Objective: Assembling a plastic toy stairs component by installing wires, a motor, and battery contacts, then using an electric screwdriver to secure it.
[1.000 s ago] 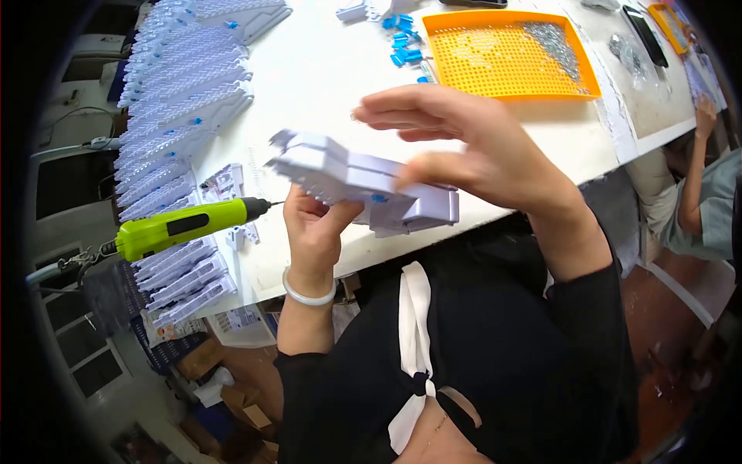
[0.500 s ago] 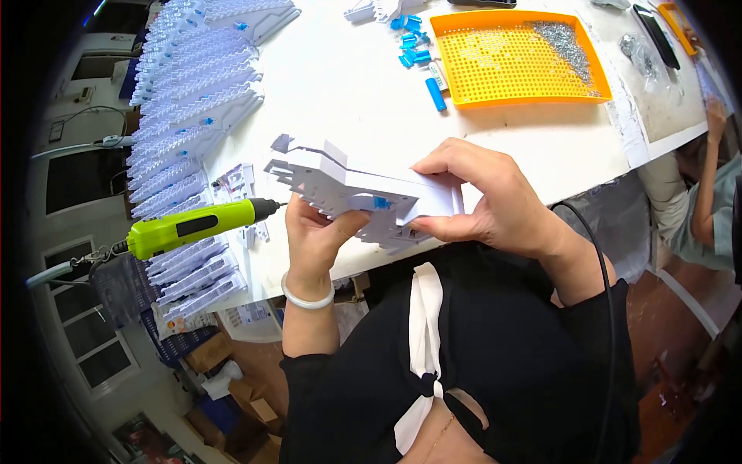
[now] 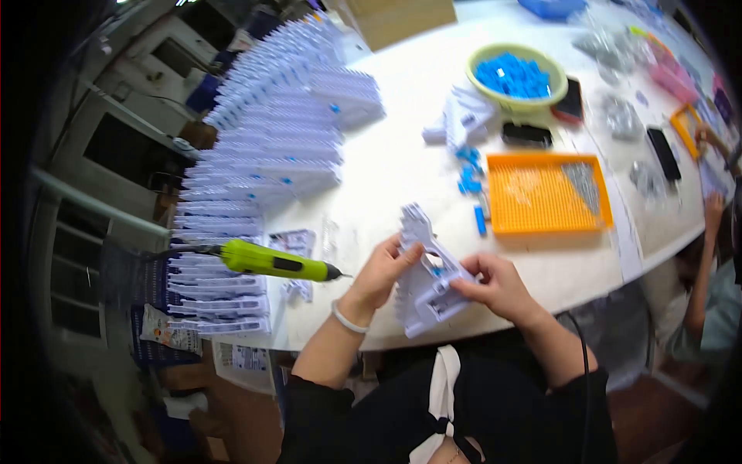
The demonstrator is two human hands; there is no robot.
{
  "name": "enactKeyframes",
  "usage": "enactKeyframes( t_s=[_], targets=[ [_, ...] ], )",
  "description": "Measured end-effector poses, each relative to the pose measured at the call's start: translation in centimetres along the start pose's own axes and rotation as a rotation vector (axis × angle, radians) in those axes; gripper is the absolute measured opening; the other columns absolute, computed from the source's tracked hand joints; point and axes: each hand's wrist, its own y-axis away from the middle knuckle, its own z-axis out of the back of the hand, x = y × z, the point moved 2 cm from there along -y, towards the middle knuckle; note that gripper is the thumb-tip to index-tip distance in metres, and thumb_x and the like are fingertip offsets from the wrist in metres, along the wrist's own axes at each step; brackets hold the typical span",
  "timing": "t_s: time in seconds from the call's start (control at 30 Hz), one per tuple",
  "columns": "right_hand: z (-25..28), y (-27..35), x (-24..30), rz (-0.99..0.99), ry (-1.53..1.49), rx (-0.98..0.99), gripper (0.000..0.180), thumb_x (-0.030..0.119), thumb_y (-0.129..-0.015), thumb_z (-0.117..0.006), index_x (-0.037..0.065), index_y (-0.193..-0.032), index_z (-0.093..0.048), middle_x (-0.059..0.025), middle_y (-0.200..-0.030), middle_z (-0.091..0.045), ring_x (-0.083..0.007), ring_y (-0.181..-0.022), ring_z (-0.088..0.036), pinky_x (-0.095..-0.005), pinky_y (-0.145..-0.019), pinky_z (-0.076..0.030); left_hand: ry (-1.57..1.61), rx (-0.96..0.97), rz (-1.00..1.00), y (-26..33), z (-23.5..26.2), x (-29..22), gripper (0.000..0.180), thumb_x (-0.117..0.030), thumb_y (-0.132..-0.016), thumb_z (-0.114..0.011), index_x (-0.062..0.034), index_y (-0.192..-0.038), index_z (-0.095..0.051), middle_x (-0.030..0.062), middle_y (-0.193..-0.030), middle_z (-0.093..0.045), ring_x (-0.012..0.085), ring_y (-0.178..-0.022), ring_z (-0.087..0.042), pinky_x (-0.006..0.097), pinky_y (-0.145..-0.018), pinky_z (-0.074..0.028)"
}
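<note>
A white plastic part [image 3: 427, 272] with a small blue piece on it is held above the near edge of the white table [image 3: 402, 166]. My left hand [image 3: 380, 271] grips its left side, thumb on top. My right hand [image 3: 498, 284] pinches its right end. A lime-green electric screwdriver [image 3: 272, 261] hangs just left of my left hand, tip pointing right toward it.
Rows of stacked white parts [image 3: 255, 155] fill the table's left side. An orange tray [image 3: 547, 193] with screws lies beyond my right hand, blue pieces [image 3: 468, 179] beside it. A green bowl [image 3: 516, 73] of blue pieces and phones sit farther back. Another person's arm [image 3: 703, 263] is at right.
My right hand has come off the top of the white part and now pinches its right end. The part has turned more upright in my hands, and my view has shifted up over the table.
</note>
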Motion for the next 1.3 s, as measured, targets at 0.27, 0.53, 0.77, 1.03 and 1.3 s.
enactKeyframes(
  t_s=[0.27, 0.53, 0.77, 1.03, 1.3],
  targets=[
    [0.5, 0.0, 0.1, -0.066, 0.026, 0.168, 0.042, 0.026, -0.086, -0.079, -0.003, -0.111, -0.065, -0.0064, -0.091, -0.069, -0.0117, -0.083, -0.064, -0.0251, -0.073, -0.051, -0.09, 0.114, 0.003, -0.4, -0.7, -0.7, 0.033, -0.026, -0.093, -0.071, -0.0017, -0.114, -0.064, 0.0057, -0.104, -0.069, 0.0105, -0.095, -0.063, 0.025, -0.083, -0.05],
    [-0.1, -3.3, -1.8, -0.091, 0.184, 0.096, 0.033, 0.03, -0.082, -0.083, 0.0, -0.091, -0.072, -0.0005, -0.075, -0.065, -0.006, -0.066, -0.055, -0.0227, -0.056, -0.044, -0.08, 0.205, 0.142, -4.0, 2.4, 2.0, 0.032, -0.025, -0.094, -0.069, -0.0002, -0.114, -0.065, 0.0085, -0.102, -0.07, 0.0148, -0.089, -0.067, 0.03, -0.08, -0.056],
    [-0.2, -3.9, 1.5, -0.233, 0.096, 0.142, 0.032, 0.029, -0.087, -0.077, 0.0, -0.098, -0.068, 0.0014, -0.078, -0.064, -0.0044, -0.067, -0.054, -0.0195, -0.058, -0.04, -0.004, 0.187, 0.219, -3.8, 1.8, -0.1, 0.032, -0.032, -0.094, -0.069, -0.0019, -0.103, -0.065, 0.0064, -0.093, -0.07, 0.0122, -0.077, -0.067, 0.027, -0.068, -0.056],
    [0.9, -2.9, -0.5, -0.389, 0.032, 0.08, 0.039, 0.036, -0.088, -0.073, 0.001, -0.104, -0.069, 0.0003, -0.081, -0.065, -0.0039, -0.066, -0.056, -0.0188, -0.056, -0.042, 0.013, 0.176, 0.407, -4.5, 0.6, 1.2, 0.045, -0.034, -0.089, -0.074, 0.0071, -0.106, -0.066, 0.0143, -0.086, -0.073, 0.0176, -0.066, -0.073, 0.027, -0.055, -0.06],
    [1.2, -4.0, 0.3, -0.452, -0.058, 0.031, 0.056, 0.043, -0.087, -0.072, 0.0, -0.121, -0.062, -0.0072, -0.1, -0.07, -0.0105, -0.082, -0.067, -0.0257, -0.068, -0.054, 0.079, 0.218, 0.429, -5.0, 1.4, 1.2, 0.047, -0.028, -0.087, -0.076, 0.0081, -0.114, -0.063, 0.0175, -0.095, -0.073, 0.0187, -0.069, -0.074, 0.029, -0.056, -0.063]
  ],
)
